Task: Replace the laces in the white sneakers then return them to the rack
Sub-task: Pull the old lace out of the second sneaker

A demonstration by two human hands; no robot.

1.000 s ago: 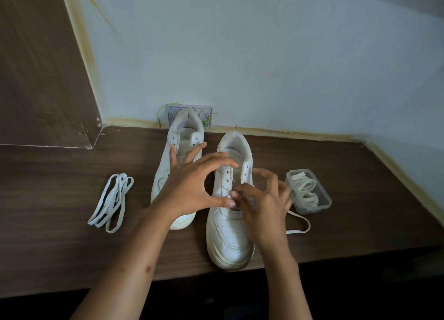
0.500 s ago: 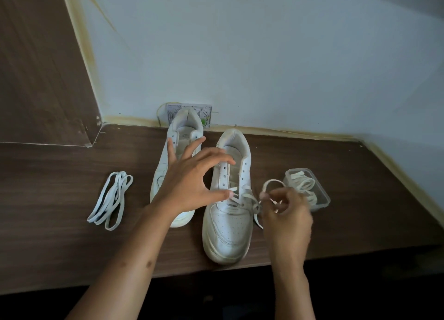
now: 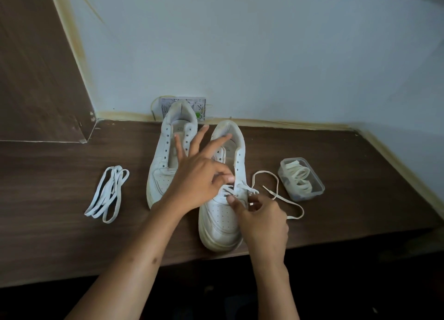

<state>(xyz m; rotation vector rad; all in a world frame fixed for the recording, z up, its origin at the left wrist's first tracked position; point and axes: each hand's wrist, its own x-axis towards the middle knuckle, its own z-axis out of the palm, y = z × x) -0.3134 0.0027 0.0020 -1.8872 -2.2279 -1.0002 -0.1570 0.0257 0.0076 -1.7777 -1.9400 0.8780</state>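
Two white sneakers stand side by side on the dark wooden shelf [image 3: 60, 235], toes toward me. The left sneaker [image 3: 165, 165] has bare eyelets. The right sneaker [image 3: 223, 221] carries a white lace [image 3: 276, 194] crossed through its lowest eyelets, with its free end looping out on the shelf to the right. My left hand [image 3: 199, 178] is over the right sneaker's tongue, thumb and forefinger pinching the lace, other fingers spread. My right hand [image 3: 262, 221] is at the sneaker's right side, fingers curled round the lace near the eyelets.
A bundle of white laces [image 3: 108, 194] lies on the shelf left of the shoes. A small clear plastic box [image 3: 301, 182] with cream laces sits at the right. Pale walls close the back and right; a wooden panel [image 3: 36, 67] rises at the left. The shelf's front edge is near.
My right hand pulled the lace out to the right, then came back to the sneaker's eyelets. The lace's free end now lies looped on the shelf. My left hand shifted slightly right.
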